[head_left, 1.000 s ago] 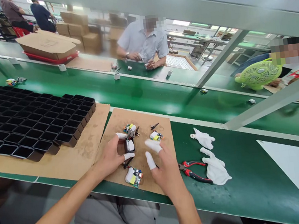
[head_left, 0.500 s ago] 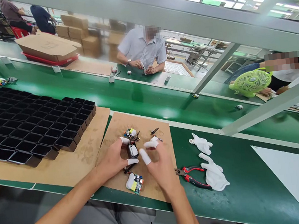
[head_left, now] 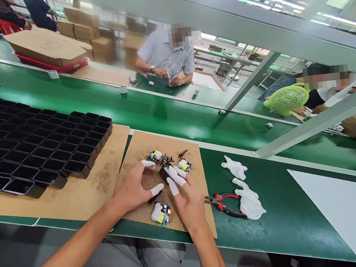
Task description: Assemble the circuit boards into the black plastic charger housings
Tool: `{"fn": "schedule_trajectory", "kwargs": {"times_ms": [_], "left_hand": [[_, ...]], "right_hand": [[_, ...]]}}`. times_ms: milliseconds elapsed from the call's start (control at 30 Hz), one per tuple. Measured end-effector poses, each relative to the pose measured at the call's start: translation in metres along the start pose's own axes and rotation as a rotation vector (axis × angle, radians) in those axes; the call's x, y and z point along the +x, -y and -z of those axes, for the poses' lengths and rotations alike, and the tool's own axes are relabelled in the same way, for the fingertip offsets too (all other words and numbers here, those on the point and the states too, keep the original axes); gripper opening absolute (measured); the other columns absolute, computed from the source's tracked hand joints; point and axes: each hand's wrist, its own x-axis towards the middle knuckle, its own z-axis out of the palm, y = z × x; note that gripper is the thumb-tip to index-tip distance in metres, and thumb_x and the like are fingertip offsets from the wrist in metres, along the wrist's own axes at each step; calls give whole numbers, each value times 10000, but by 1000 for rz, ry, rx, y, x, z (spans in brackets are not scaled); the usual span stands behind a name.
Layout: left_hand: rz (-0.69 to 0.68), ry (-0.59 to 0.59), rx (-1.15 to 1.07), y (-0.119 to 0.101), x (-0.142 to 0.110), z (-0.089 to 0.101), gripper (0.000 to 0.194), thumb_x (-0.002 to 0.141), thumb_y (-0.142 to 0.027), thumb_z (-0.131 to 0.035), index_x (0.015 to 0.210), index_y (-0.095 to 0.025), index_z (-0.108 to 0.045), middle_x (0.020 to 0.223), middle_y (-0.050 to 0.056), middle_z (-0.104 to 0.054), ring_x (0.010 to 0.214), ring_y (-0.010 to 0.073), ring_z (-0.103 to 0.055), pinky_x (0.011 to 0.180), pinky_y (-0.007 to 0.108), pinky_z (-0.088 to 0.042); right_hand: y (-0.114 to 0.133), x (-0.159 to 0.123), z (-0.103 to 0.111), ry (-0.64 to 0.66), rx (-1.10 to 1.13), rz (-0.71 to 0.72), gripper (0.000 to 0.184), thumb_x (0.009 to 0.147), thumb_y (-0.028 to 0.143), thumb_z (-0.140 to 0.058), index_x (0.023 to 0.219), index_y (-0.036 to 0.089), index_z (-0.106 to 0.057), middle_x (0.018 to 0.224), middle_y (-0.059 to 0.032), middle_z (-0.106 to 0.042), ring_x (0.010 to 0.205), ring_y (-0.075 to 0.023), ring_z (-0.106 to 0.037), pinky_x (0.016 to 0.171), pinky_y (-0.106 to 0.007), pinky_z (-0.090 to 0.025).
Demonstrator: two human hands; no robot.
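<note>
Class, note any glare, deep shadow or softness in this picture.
In the head view, a glare patch whitens the green belt, ceiling lights glow at upper right, and black containers look dark inside; also in the head view, background cardboard boxes look soft.

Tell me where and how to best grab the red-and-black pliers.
Probably by both handles, from above on the near side: the pliers lie flat with handles spread, jaws pointing left, and white cloth sits by the handles' right ends.
</note>
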Motion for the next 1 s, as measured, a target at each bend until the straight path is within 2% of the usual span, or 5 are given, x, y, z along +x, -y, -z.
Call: {"fn": "schedule_trajectory", "kwargs": {"times_ms": [100,267,367,867,1000], "left_hand": [[11,-23,23,0,-1,0,428,913,-352,-840,1282,-240,-654,1231,104,-810,1145,310,-795,1060,505,-660],[41,-51,68,4,0,-1,304,978,-395,-770,1221,-245,-664,1214,101,-819,1129,312,-797,1020,501,-652],[56,-66,91,5,1,-2,291,1005,-405,-732,1233,-239,-662,1212,107,-820,1115,311,-792,1008,505,-643],[69,-103,140,8,1,0,288,1026,-394,-710,1264,-238,-670,1199,89,-827,1110,296,-791,1025,491,-637],[68,-101,146,7,1,1,292,1022,-392,-715,1266,-237,-670,1191,85,-826,1101,289,-793,1018,479,-636]], "right_hand": [[-3,-3,3,-1,-3,-9,405,1119,155,-660,1450,316,-829,1327,-116,-860,1272,-273,-849,1113,-446,-713],[-2,-9,3,-28,3,-9,403,1114,155,-680,1451,318,-830,1398,-126,-844,1322,-286,-830,1148,-466,-698],[-1,-13,4,-45,-3,-8,383,1115,142,-678,1420,301,-844,1326,-127,-858,1265,-271,-849,1108,-436,-714],[10,-28,2,-58,1,-20,402,1106,119,-680,1413,322,-841,1283,-123,-847,1233,-276,-851,1040,-424,-734],[12,-30,5,-71,2,-18,399,1102,102,-684,1408,305,-841,1325,-134,-832,1253,-273,-845,1082,-435,-722]]}}
